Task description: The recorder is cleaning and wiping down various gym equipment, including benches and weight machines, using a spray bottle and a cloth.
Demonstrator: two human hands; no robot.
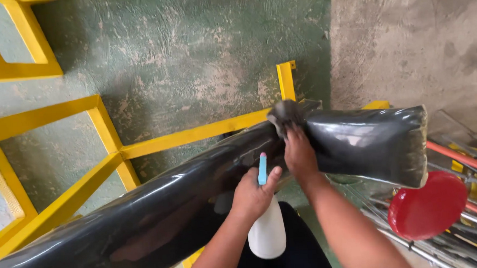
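Right hand presses a dark cloth flat on the glossy black part; left hand grips the spray bottle upright, nozzle kept beside the wiped patch.

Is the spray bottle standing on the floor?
No, the left hand holds the white spray bottle up against the black wrapped beam.

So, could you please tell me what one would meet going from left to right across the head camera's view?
Yellow metal frame → left hand holding a white spray bottle → right hand pressing a dark cloth on the glossy black wrapped beam → red disc → metal rods.
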